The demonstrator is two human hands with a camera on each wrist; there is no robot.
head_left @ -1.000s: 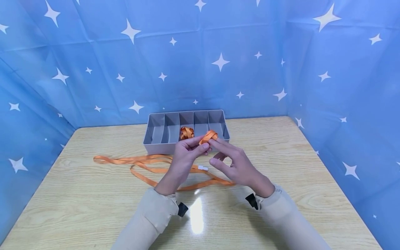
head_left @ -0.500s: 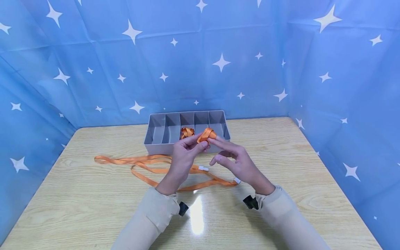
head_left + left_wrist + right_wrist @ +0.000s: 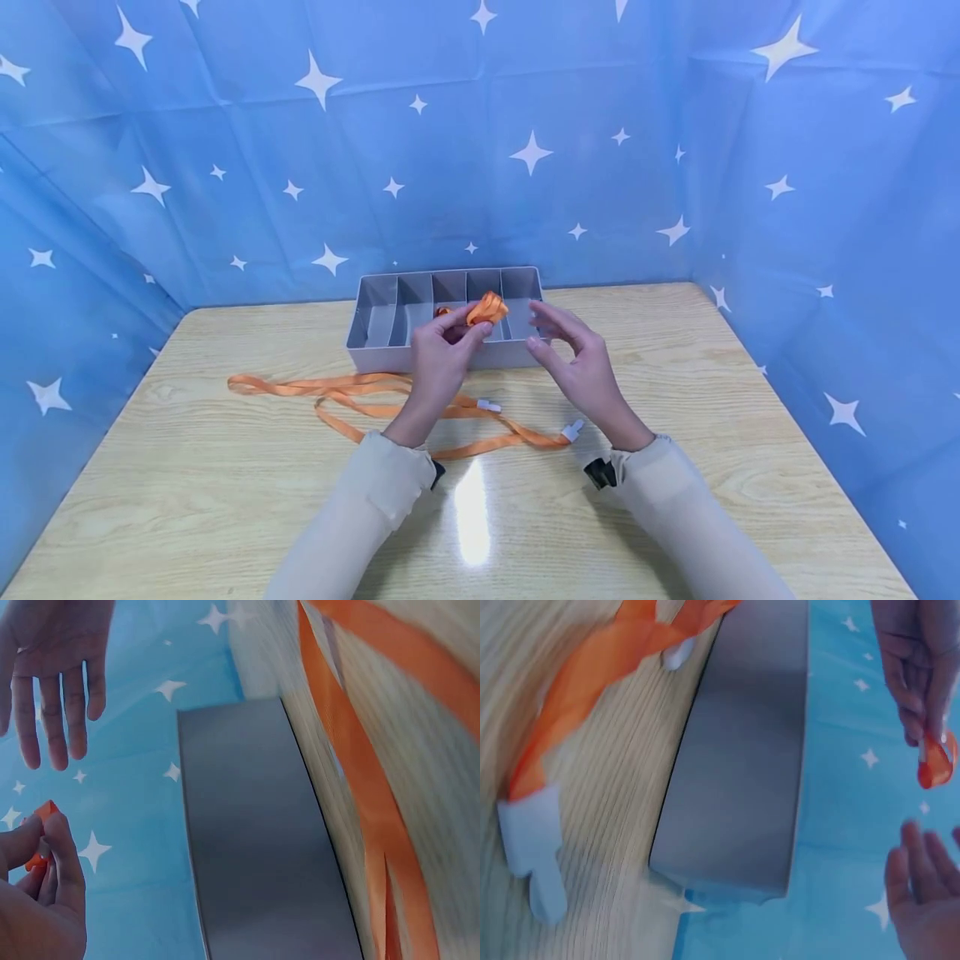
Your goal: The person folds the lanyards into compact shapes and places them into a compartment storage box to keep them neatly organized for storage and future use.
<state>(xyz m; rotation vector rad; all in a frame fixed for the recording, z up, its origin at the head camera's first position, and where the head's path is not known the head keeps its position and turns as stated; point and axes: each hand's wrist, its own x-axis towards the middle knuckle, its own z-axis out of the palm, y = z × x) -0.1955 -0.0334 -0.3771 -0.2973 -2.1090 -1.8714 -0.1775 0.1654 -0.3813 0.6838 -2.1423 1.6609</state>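
My left hand (image 3: 444,346) pinches a rolled-up orange lanyard (image 3: 488,308) between thumb and fingers, held up over the front of a grey divided box (image 3: 450,358). In the left wrist view only bits of that orange lanyard (image 3: 46,811) show between the fingertips. To its right, my right hand (image 3: 577,358) is apart from the roll, its fingers extended and holding nothing. The right wrist view shows the same gap between the right hand (image 3: 924,889) and the orange roll (image 3: 935,765). Another coiled orange lanyard (image 3: 444,312) lies in the box's middle compartment, mostly hidden by the left hand.
Loose orange lanyards (image 3: 300,387) stretch across the wooden table (image 3: 187,483) in front of the box, passing behind the left forearm. Two white clips (image 3: 489,406) show at their right ends. A blue starred curtain (image 3: 465,125) hangs behind and at both sides.
The right hand has let go of the orange roll and drawn away to the right. The left hand has lifted the roll slightly, up and leftward.
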